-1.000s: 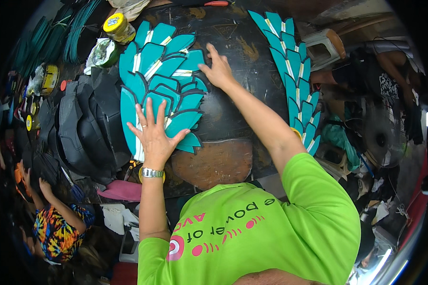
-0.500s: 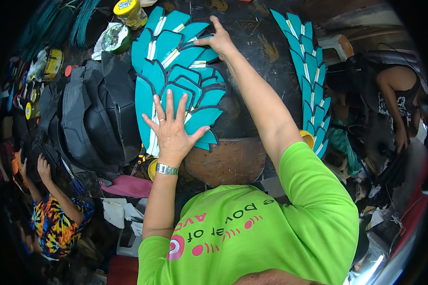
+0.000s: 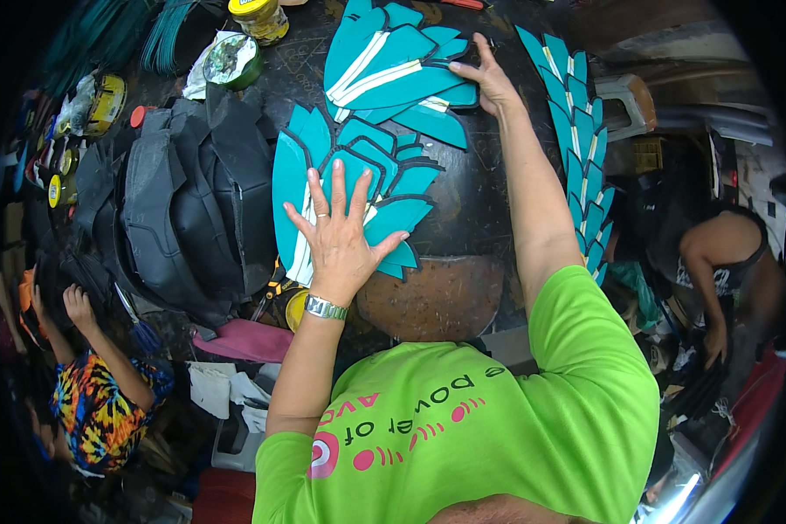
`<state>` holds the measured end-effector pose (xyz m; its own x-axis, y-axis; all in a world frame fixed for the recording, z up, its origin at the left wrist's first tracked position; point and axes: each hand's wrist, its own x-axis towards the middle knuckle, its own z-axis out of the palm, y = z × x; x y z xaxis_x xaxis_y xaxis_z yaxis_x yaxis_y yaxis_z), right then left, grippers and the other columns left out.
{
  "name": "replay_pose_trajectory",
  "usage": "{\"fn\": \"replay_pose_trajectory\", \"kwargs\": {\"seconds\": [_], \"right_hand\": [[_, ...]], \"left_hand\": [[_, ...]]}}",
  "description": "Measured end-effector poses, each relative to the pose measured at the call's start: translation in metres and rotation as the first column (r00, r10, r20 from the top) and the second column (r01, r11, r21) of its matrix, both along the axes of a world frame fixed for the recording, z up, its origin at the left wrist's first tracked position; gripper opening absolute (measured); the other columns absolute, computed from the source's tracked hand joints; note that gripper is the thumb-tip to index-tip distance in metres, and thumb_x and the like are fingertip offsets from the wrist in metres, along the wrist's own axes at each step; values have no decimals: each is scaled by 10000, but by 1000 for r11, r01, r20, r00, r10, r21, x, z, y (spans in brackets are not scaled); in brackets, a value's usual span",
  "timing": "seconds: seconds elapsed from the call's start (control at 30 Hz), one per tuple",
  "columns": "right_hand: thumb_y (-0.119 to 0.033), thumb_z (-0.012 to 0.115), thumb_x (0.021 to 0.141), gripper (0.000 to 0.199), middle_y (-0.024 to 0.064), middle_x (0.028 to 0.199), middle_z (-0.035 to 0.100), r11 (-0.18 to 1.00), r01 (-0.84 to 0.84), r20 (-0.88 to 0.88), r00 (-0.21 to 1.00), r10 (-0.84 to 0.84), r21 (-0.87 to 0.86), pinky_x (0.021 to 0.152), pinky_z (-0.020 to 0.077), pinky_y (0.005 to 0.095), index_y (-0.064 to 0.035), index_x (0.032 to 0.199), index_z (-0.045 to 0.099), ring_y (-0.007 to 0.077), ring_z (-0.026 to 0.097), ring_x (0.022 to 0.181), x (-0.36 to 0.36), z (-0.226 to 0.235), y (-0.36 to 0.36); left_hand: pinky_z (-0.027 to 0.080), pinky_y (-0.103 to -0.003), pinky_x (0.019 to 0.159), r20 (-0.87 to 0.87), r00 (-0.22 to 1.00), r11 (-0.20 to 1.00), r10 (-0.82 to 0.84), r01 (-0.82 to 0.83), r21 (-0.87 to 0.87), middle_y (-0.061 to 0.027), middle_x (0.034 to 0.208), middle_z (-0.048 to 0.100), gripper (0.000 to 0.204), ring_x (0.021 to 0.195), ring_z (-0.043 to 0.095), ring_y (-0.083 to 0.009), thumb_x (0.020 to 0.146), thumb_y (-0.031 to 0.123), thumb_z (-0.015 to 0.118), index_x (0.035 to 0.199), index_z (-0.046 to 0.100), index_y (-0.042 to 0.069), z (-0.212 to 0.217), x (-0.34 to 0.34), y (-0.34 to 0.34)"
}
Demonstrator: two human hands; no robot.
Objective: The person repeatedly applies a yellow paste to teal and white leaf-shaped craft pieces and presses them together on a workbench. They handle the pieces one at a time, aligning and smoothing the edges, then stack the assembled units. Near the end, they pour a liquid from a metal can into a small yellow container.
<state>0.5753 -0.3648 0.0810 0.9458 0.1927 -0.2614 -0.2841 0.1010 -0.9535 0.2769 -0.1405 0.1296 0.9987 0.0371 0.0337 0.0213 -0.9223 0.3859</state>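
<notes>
My left hand (image 3: 344, 237) lies flat with fingers spread on a group of overlapping teal leaf-shaped pieces (image 3: 295, 188) with black edges and whitish strips. Beyond it, a second group of similar teal pieces (image 3: 393, 44) lies apart from the first, its long pale strips facing up. My right hand (image 3: 492, 84) is at the right edge of that far group, thumb on a piece's tip and index finger stretched away. Its other fingers are partly hidden.
A long row of teal pieces (image 3: 576, 131) runs along the table's right side. Stacked black sheets (image 3: 179, 201) stand left, near jars (image 3: 258, 19) and a green bowl (image 3: 240, 63). A brown board (image 3: 432, 297) is in front of me. People work left (image 3: 105, 402) and right (image 3: 725, 253).
The far teal group has shifted right and away from the near group, opening a gap, with longer strips now showing. My right hand has moved slightly nearer; my left stays on the near group.
</notes>
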Motion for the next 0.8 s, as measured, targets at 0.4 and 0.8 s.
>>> {"fn": "replay_pose_trajectory", "kwargs": {"seconds": [0.4, 0.8], "right_hand": [[193, 684, 595, 1123, 109, 1638, 327, 987, -48, 501, 857, 118, -151, 1086, 442, 312, -88, 1608, 290, 242, 375, 1458, -13, 128, -3], [-142, 870, 684, 1122, 46, 1674, 256, 941, -229, 418, 851, 318, -249, 1239, 200, 359, -141, 1623, 256, 247, 263, 1517, -145, 153, -14]], "left_hand": [[26, -772, 1118, 73, 996, 999, -47, 48, -12, -177, 1665, 233, 882, 1554, 64, -435, 847, 674, 663, 1536, 423, 177, -2, -2, 6], [382, -394, 1144, 185, 968, 115, 172, 167, -979, -234, 1585, 323, 1096, 1399, 446, -274, 869, 495, 780, 1600, 130, 0, 9, -15, 40]]}}
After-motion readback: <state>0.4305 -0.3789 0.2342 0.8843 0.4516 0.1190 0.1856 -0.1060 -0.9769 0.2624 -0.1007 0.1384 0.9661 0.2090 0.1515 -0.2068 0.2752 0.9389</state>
